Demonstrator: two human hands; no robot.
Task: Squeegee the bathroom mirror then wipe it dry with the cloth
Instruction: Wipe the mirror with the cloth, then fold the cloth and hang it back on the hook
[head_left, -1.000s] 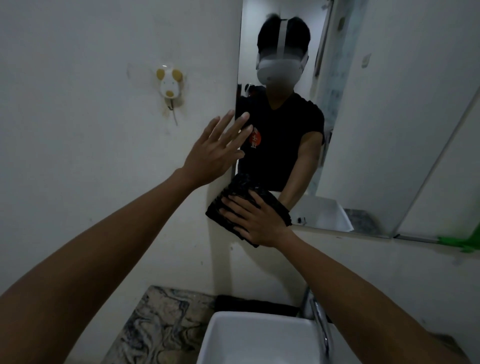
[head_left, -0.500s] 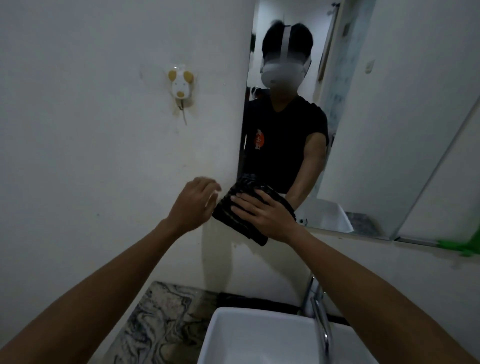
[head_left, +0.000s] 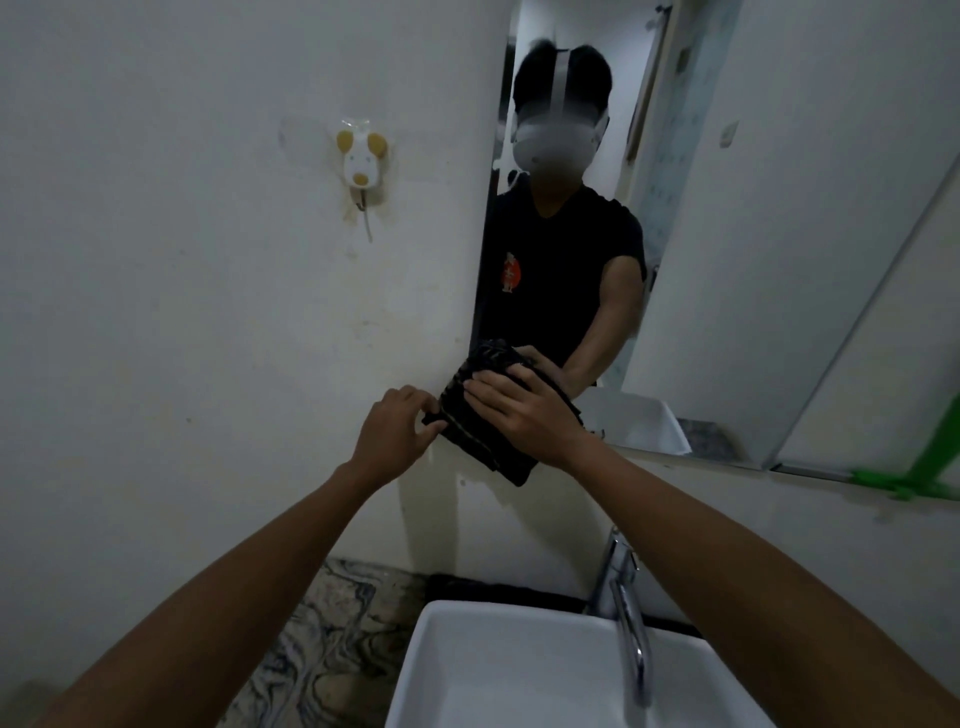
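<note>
The right hand (head_left: 524, 415) lies flat, fingers spread, pressing the dark folded ribbed cloth (head_left: 485, 421) against the lower left corner of the frameless wall mirror (head_left: 727, 260). The left hand (head_left: 395, 431), just beside it, pinches the cloth's left edge. Below both hands stand the white rectangular ceramic sink (head_left: 441, 649) and the chrome tap (head_left: 626, 608).

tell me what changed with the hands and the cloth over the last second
The left hand dropped from an open reach near the mirror's edge and closed its fingers on the cloth corner. The right hand stayed flat on the cloth at the mirror's lower left corner.
</note>
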